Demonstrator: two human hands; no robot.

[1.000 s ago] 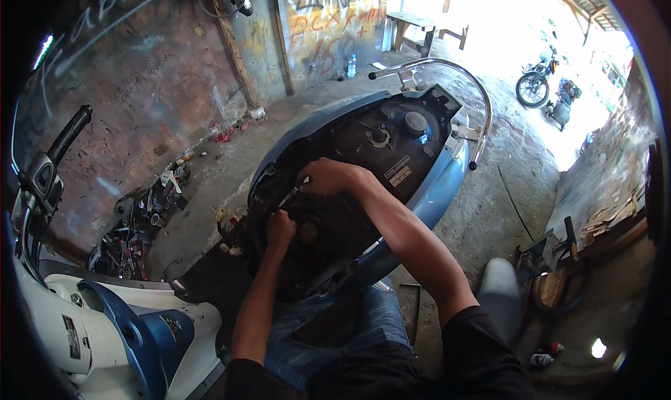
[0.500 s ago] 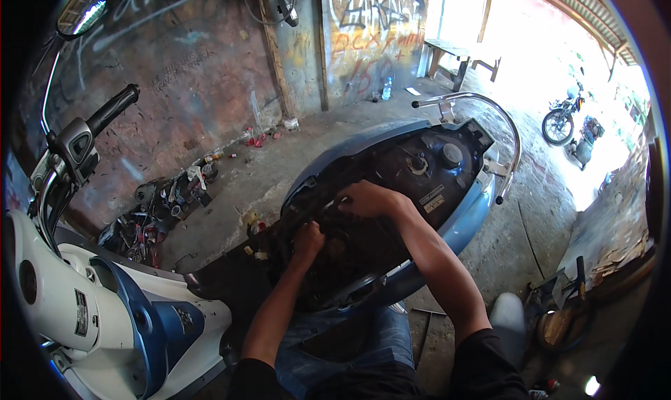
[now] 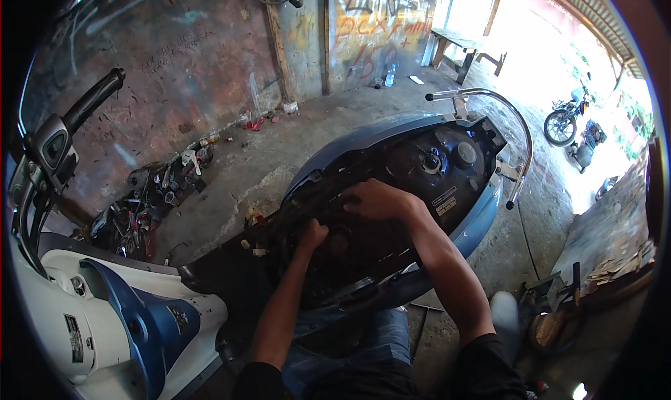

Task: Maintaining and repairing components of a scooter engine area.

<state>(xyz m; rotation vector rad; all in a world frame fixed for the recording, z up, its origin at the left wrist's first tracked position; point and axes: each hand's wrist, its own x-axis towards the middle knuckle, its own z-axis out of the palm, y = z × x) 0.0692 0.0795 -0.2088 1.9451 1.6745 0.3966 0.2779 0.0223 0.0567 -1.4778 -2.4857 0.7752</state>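
A blue and white scooter (image 3: 472, 222) stands in front of me without its seat, its dark inner bay uncovered. My left hand (image 3: 312, 234) is closed, low in the front of this bay. Whatever its fingers grip is lost in shadow. Just beyond and to the right, my right hand (image 3: 377, 199) reaches in with fingers curled together at the bay's dark parts. Its fingertips hide what they hold, if anything. Behind my right hand are a round dark cap (image 3: 464, 153) and a ring-shaped fitting (image 3: 430, 162). Loose connectors (image 3: 257, 250) lie at the bay's front edge.
A chrome grab rail (image 3: 523, 131) curves around the scooter's tail. The handlebar grip (image 3: 94, 103) rises at far left. Greasy parts (image 3: 150, 204) are heaped along the wall. A plastic bottle (image 3: 390, 75), a wooden bench (image 3: 454, 42) and a motorcycle (image 3: 561, 124) stand farther off.
The view has shifted slightly, so the handlebar sits farther left and the mirror is mostly out of sight. Both hands stay in the bay, the right one slightly more curled.
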